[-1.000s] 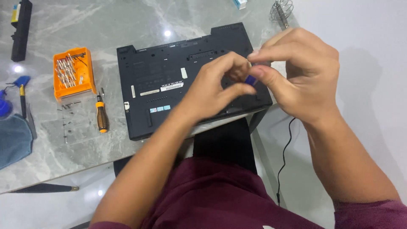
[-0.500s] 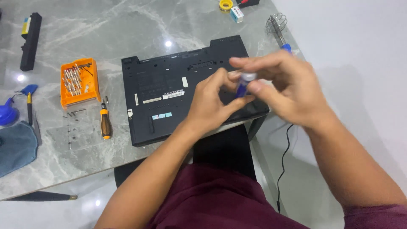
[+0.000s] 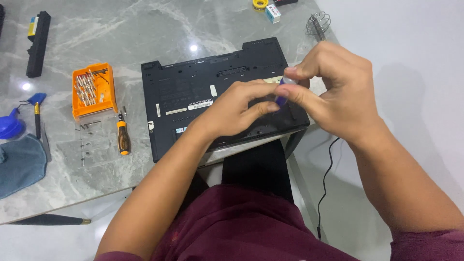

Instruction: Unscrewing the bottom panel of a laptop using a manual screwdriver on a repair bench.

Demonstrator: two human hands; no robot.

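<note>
1. Your left hand (image 3: 237,108) and right hand (image 3: 333,92) meet above the right part of the upturned black laptop (image 3: 193,92), fingertips together and pinched on a small blue-handled screwdriver (image 3: 281,93).
2. The screwdriver sits between the 2 hands, mostly hidden by your fingers; only a short blue stretch and a pale cap show. Its tip cannot be seen, so contact with the laptop cannot be told.
3. Judged by its look, the screwdriver is light, stiff and thin, and its smooth handle may roll; hold it on the handle, with a fingertip on the cap.
4. The laptop lies flat on the grey marble table (image 3: 135,29), its near right corner overhanging the edge.
5. Left of the laptop: an orange bit case (image 3: 94,92) and, nearer, an orange-handled screwdriver (image 3: 123,135).
</note>
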